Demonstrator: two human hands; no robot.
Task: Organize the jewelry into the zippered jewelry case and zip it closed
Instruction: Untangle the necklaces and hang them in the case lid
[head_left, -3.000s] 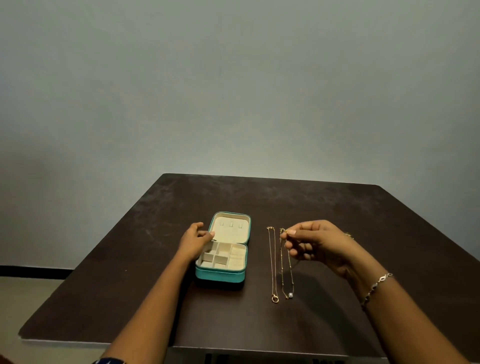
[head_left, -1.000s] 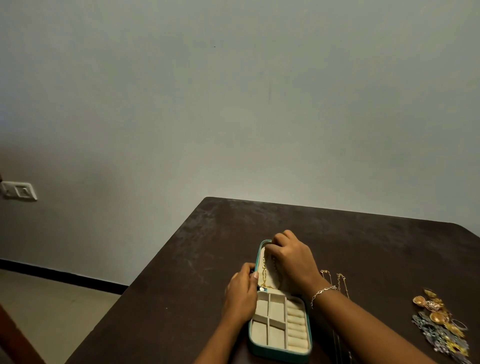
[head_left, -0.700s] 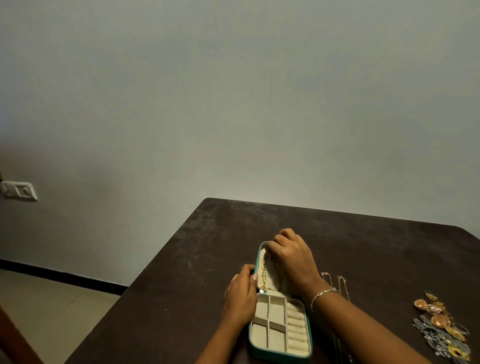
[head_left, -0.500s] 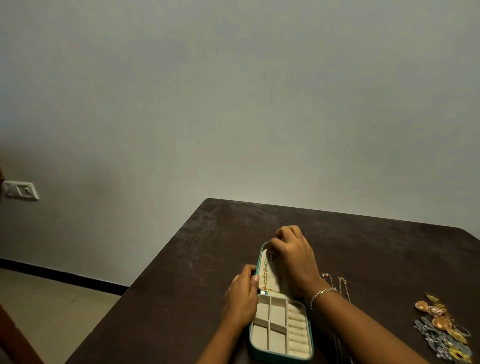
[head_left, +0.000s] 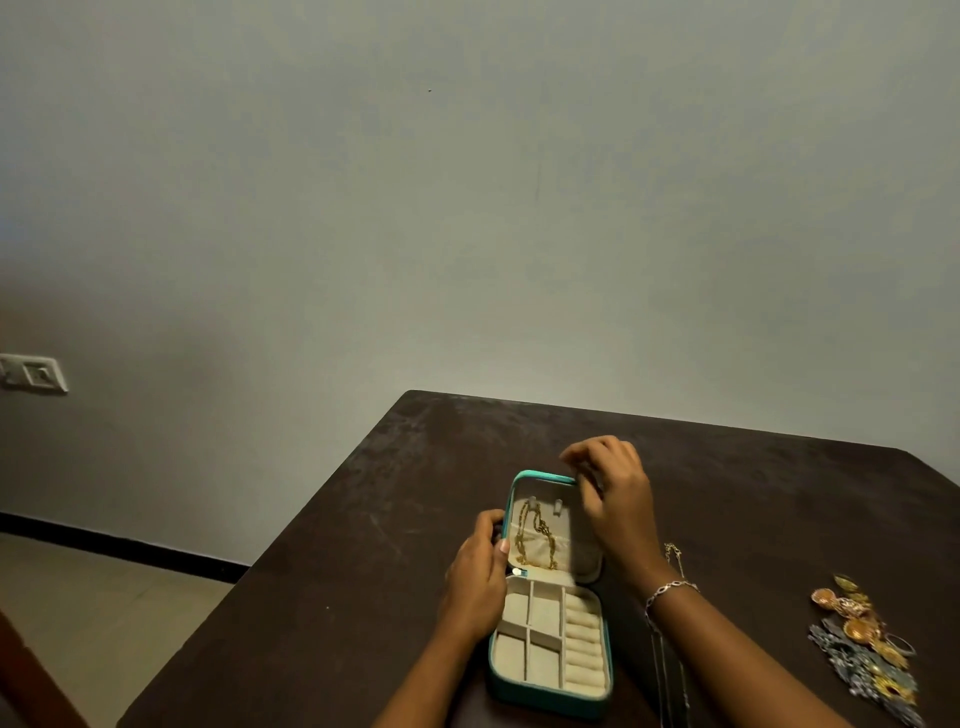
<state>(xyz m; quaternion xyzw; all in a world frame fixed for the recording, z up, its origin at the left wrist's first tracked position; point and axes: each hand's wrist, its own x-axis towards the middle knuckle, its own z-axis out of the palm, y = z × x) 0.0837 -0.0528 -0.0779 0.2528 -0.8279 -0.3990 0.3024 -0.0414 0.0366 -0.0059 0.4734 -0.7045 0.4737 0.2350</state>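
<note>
Reviewing the head view, I record a teal zippered jewelry case with cream lining lying open on the dark brown wooden table. Its lid is laid back on the far side, and its long axis runs away from the person. A gold chain necklace hangs inside the lid from a hook near the far rim. The base's divided compartments and ring rolls appear unfilled.

The left hand grips the case's left edge at the hinge, thumb and fingers curled round it. The right hand sits at the lid's far right corner with fingers bent; blur prevents me from saying whether it pinches anything.

My judgement: the next pickup turns on the thin chains. They lie just right of the case and parallel to it, nearer the person than the right hand and partly under that forearm. The right hand is plainly the closer one. A heap of gold and silver ornaments lies well apart at the right.
</note>
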